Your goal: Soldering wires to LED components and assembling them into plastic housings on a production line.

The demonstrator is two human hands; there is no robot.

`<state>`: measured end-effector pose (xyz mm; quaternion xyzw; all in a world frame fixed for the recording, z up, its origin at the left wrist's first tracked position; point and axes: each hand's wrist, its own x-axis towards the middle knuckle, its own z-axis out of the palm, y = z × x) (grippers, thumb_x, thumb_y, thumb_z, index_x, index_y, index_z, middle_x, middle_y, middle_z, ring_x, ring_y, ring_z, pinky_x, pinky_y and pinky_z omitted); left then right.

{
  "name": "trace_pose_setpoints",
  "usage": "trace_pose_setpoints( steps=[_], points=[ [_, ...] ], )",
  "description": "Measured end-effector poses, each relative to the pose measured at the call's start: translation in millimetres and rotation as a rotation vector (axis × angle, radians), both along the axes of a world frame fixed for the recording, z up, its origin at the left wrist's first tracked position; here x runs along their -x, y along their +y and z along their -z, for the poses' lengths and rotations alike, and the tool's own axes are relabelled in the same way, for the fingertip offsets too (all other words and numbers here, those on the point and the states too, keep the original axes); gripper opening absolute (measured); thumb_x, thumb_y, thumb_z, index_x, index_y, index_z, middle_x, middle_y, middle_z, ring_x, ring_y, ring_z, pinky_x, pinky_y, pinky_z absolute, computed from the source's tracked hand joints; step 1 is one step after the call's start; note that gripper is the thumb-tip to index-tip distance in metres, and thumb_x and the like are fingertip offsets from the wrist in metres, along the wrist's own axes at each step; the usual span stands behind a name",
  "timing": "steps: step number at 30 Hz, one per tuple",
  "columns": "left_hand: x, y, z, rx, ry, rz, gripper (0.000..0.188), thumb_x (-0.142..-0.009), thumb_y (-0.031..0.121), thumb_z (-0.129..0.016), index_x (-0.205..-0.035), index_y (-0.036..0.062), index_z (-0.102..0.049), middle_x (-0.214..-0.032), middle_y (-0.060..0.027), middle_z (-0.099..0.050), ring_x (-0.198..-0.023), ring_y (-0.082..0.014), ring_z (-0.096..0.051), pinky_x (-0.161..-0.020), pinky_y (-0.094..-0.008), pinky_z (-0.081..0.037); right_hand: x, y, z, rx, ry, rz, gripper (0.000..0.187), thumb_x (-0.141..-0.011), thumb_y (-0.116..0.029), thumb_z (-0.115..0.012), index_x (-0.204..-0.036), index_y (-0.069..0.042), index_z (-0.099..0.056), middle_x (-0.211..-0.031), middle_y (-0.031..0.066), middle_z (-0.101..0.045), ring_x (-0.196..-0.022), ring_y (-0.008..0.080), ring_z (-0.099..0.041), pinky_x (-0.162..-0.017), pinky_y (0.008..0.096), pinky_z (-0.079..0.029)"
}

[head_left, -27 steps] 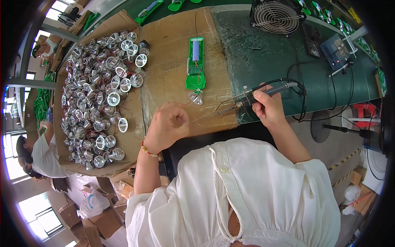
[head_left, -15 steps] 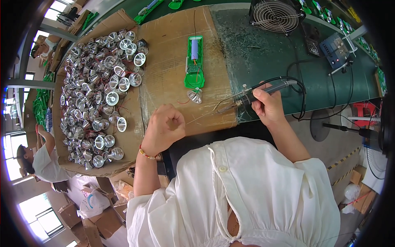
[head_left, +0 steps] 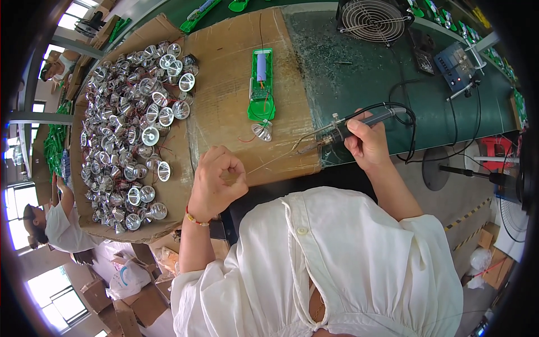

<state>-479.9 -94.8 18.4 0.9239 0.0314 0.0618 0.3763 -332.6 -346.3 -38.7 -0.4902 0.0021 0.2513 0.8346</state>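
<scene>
My right hand (head_left: 368,143) is closed around the handle of a soldering iron (head_left: 341,129), whose thin metal feed tube and tip point left over the cardboard. Between my left thumb and fingers, a thin solder wire (head_left: 264,165) is pinched; it stretches toward the iron's tip. My left hand (head_left: 216,180) is at the cardboard's front edge. Beyond the hands lies an open green lamp housing (head_left: 261,108) with a purple cylindrical battery (head_left: 261,66) and a small circuit board. A silver reflector cup (head_left: 262,131) with a red wire rests at its near end.
A cardboard box (head_left: 140,236) full of silver reflector cups stands at the left. On the green bench (head_left: 359,90) are a fan (head_left: 375,21) and a blue soldering station (head_left: 456,66) with cables. A person (head_left: 62,224) sits at the far left.
The whole scene has shifted slightly left in view. My left hand still pinches the wire, a little lower and farther left; the right hand keeps its grip on the iron.
</scene>
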Motion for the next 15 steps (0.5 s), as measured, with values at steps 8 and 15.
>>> trace_pose_setpoints(
  steps=[8, 15],
  points=[
    [3, 0, 0, -0.037, -0.034, 0.007, 0.012, -0.055, 0.003, -0.060, -0.063, 0.0052, -0.053, -0.066, -0.0050, -0.050, -0.068, -0.0231, -0.049, -0.070, -0.0311, -0.037, -3, -6, -1, -0.005, -0.003, -0.001, 0.017, -0.073, -0.011, -0.066, -0.076, -0.002, -0.051, -0.050, 0.0036, -0.050, -0.034, 0.0087, -0.043, -0.031, 0.0187, -0.032],
    [1, 2, 0, -0.024, -0.039, 0.022, 0.012, -0.054, 0.003, -0.060, -0.063, 0.0054, -0.053, -0.066, -0.0048, -0.049, -0.068, -0.0227, -0.049, -0.069, -0.0308, -0.038, -6, -10, -4, -0.005, -0.028, -0.026, 0.018, -0.074, -0.013, -0.064, -0.073, -0.002, -0.049, -0.049, 0.0026, -0.049, -0.033, 0.0069, -0.040, -0.031, 0.0175, -0.031]
  ],
)
